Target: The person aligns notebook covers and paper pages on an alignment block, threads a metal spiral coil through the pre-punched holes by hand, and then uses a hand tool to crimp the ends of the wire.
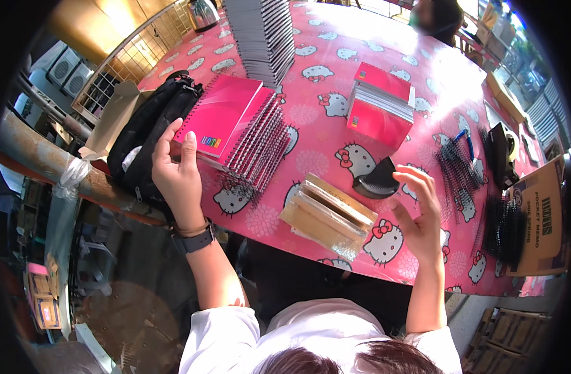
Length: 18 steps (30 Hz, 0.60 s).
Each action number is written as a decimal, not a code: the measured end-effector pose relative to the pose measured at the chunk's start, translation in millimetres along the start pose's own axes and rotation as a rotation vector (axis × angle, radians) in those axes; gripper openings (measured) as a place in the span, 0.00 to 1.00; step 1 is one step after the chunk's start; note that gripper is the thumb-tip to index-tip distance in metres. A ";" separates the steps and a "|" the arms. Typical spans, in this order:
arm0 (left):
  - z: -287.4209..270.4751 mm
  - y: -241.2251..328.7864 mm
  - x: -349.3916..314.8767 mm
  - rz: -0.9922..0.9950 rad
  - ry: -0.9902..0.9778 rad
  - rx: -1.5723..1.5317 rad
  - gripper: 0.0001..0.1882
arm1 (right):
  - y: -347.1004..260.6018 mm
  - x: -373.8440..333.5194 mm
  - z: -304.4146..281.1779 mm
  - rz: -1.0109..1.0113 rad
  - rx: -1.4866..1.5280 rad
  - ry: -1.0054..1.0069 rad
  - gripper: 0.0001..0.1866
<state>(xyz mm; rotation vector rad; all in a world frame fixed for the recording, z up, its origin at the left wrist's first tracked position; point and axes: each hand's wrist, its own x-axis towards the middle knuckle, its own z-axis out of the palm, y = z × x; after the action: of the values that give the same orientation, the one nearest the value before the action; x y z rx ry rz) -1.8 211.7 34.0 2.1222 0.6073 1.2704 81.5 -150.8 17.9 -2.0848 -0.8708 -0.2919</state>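
My left hand [178,177] is at the near left corner of a stack of pink spiral-bound notebooks [232,118]. Its thumb and fingers are spread around that corner, the thumb tip by the top cover. My right hand [417,209] hovers over the table with thumb and fingers apart and nothing visible between them. Beside its fingertips sits a black, curved, dish-like object [378,181]. Between my hands lies a tan block-like piece [329,217] with a slot along it and shiny clear tape or film on it.
Farther back stand a tall pile of spiral-bound pads [260,40] and a smaller pink notebook stack [382,103]. Loose black spiral wires [457,165], a blue-handled tool [466,143], a tape dispenser [505,153] and a cardboard box [540,218] occupy the right. A black bag [151,134] borders the left edge.
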 end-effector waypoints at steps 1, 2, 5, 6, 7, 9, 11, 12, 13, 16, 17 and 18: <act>-0.7 -2.6 -0.9 0.035 0.000 -0.010 0.15 | 0.0 -2.2 5.4 -0.028 0.017 -0.063 0.27; -1.0 1.2 -1.1 -0.057 -0.060 -0.105 0.15 | -4.5 -2.6 12.8 -0.055 0.032 -0.126 0.29; -1.5 -1.4 -6.9 0.156 0.064 0.120 0.18 | -14.8 -8.7 36.7 -0.076 0.097 -0.298 0.33; 0.1 10.1 -9.3 0.263 0.037 0.130 0.19 | -11.5 -12.3 41.1 -0.078 0.112 -0.289 0.31; 1.0 26.2 -12.6 0.370 0.010 0.140 0.19 | -6.2 -13.5 40.6 -0.044 0.107 -0.253 0.30; 2.3 59.4 -20.2 0.571 -0.107 0.238 0.22 | 7.2 -17.5 35.1 0.029 0.104 -0.198 0.28; 6.5 62.7 -27.8 0.466 -0.332 0.358 0.22 | 11.9 -14.7 23.8 0.063 0.087 -0.123 0.25; 8.4 57.9 -26.9 0.488 -0.297 0.390 0.21 | 17.6 -16.4 18.1 0.077 0.090 -0.130 0.26; 7.4 54.2 -26.7 0.501 -0.261 0.329 0.17 | 23.4 -18.5 12.2 0.092 0.093 -0.136 0.26; 6.9 59.5 -29.6 0.491 -0.233 0.350 0.15 | 38.1 -18.3 -6.1 0.039 0.187 -0.176 0.25; 8.7 68.3 -29.8 0.560 -0.131 0.268 0.15 | 44.4 -17.5 -10.2 0.063 0.218 -0.122 0.24; 12.7 79.4 -32.0 0.624 -0.030 0.183 0.15 | 51.8 -16.3 -14.2 0.087 0.249 -0.069 0.24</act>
<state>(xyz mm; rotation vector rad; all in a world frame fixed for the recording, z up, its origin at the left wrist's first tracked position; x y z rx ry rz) 2.0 130.5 63.6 2.5923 0.0308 1.5396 105.9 -190.8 -13.1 -1.9034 -0.8105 -0.0617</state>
